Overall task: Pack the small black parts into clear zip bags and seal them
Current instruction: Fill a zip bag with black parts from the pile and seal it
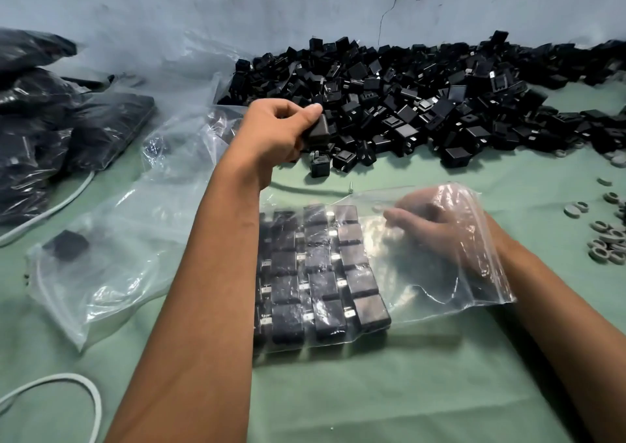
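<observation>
A big heap of small black parts (423, 103) lies along the wall at the back. My left hand (274, 130) reaches to the heap's near edge and grips one black part (318, 132) between thumb and fingers. In front of me lies a clear zip bag (416, 293) with several black parts (321, 273) set in neat rows in its left half. My right hand (437, 229) is inside the bag's open right end, seen through the plastic with its fingers loosely curled; whether it holds anything is unclear.
Filled bags of black parts (50, 120) are piled at the far left. Empty clear bags (111, 266) lie left of my arm, one with a single black part (67, 244) in it. Grey rings (606, 236) are scattered at the right edge. A white cable (84, 391) loops at the bottom left on the green tabletop (372, 402).
</observation>
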`<state>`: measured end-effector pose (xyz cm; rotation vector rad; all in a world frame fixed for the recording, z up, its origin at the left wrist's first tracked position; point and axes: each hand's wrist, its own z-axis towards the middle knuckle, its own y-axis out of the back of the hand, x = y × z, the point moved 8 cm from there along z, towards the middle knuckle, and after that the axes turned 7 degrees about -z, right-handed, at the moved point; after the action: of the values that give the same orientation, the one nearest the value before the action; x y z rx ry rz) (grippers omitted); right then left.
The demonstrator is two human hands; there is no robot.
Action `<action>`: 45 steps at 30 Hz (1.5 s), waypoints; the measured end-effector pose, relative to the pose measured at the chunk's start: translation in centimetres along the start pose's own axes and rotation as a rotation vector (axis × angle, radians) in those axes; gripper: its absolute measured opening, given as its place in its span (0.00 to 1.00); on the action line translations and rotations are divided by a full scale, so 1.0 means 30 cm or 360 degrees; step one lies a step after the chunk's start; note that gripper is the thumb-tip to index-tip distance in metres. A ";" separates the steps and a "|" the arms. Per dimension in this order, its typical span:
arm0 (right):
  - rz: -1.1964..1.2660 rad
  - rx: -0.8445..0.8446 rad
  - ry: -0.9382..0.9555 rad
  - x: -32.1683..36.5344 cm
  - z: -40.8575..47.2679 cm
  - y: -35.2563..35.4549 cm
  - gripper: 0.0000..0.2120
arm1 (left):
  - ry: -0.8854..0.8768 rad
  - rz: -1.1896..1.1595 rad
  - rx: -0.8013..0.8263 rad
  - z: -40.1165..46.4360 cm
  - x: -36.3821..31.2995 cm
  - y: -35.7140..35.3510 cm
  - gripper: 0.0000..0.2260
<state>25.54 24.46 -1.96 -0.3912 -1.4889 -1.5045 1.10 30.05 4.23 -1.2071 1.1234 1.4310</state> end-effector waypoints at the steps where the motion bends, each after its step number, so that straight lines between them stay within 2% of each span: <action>1: -0.0036 0.0059 -0.0066 -0.008 -0.002 0.019 0.16 | 0.0050 -0.0059 0.0092 -0.006 0.005 -0.031 0.10; 3: -0.0152 0.0098 -0.0235 -0.047 -0.004 0.065 0.11 | 0.0149 -0.0180 0.0239 -0.018 0.018 -0.087 0.07; 5: -0.0395 -0.0041 -0.0477 -0.113 -0.009 0.133 0.07 | 0.0260 -0.0250 0.0378 -0.034 0.032 -0.141 0.06; 7: -0.0676 -0.0366 -0.0569 -0.146 -0.010 0.226 0.08 | 0.0367 -0.0328 0.0534 -0.052 0.048 -0.200 0.06; 8: -0.0663 -0.0573 -0.0511 -0.138 -0.012 0.267 0.09 | 0.0407 -0.0358 0.0604 -0.063 0.054 -0.228 0.05; 9: -0.0500 -0.0710 -0.0399 -0.121 -0.013 0.291 0.09 | 0.0437 -0.0377 0.0662 -0.073 0.060 -0.258 0.05; 10: -0.0233 -0.0739 -0.0271 -0.104 -0.010 0.292 0.09 | 0.0456 -0.0376 0.0697 -0.081 0.066 -0.287 0.05; 12: 0.0146 -0.0555 -0.0012 -0.055 0.002 0.250 0.06 | 0.0449 -0.0334 0.0709 -0.096 0.074 -0.335 0.07; 15: 0.0047 -0.0276 0.0199 -0.016 0.010 0.173 0.17 | 0.0344 -0.0199 0.0641 -0.104 0.081 -0.386 0.10; 17: 0.0041 -0.0290 0.0214 -0.022 0.011 0.167 0.20 | 0.0278 -0.0094 0.0617 -0.120 0.079 -0.420 0.11; 20: 0.0230 -0.0493 0.0129 -0.056 0.011 0.202 0.15 | 0.0190 0.0003 0.0550 -0.133 0.069 -0.459 0.13; 21: 0.0363 -0.0614 0.0052 -0.077 0.007 0.222 0.12 | 0.0096 0.0143 0.0504 -0.132 0.062 -0.465 0.13; 23: 0.0624 -0.0843 -0.0172 -0.138 -0.003 0.259 0.08 | -0.0292 0.0689 0.0458 -0.136 0.014 -0.482 0.09; 24: 0.0721 -0.0926 -0.0298 -0.173 -0.010 0.272 0.06 | -0.0485 0.0896 0.0557 -0.152 -0.007 -0.510 0.04; 25: 0.0787 -0.0981 -0.0410 -0.206 -0.016 0.282 0.07 | -0.0617 0.1015 0.0725 -0.176 -0.015 -0.543 0.04; 27: 0.0836 -0.1023 -0.0561 -0.254 -0.025 0.295 0.09 | -0.0646 0.1128 0.1065 -0.227 0.007 -0.595 0.18; 28: 0.0848 -0.1014 -0.0592 -0.266 -0.027 0.298 0.09 | -0.0635 0.1196 0.1157 -0.243 0.020 -0.606 0.23; 30: 0.0877 -0.0897 -0.0568 -0.269 -0.017 0.289 0.09 | -0.0689 0.1333 0.1185 -0.252 0.027 -0.607 0.23; 34: 0.0977 -0.0559 -0.0336 -0.209 0.013 0.254 0.13 | -0.0836 0.1351 0.0995 -0.209 -0.034 -0.544 0.08; 36: 0.1000 -0.0331 -0.0218 -0.164 0.013 0.235 0.15 | -0.0831 0.1213 0.0935 -0.190 -0.074 -0.510 0.07; 41: 0.0667 0.0600 -0.0132 -0.058 -0.039 0.100 0.15 | -0.0770 0.1085 0.0949 -0.194 -0.106 -0.480 0.08; 43: 0.0546 0.0788 -0.0167 -0.052 -0.061 0.057 0.16 | -0.0788 0.1088 0.0983 -0.207 -0.104 -0.494 0.09; 45: 0.0473 0.0850 -0.0231 -0.055 -0.066 0.038 0.17 | -0.0835 0.1116 0.0984 -0.217 -0.106 -0.509 0.10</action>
<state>28.01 23.55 -2.97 -0.3813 -1.7855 -0.8190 17.39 25.77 5.53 0.0294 1.5072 1.5805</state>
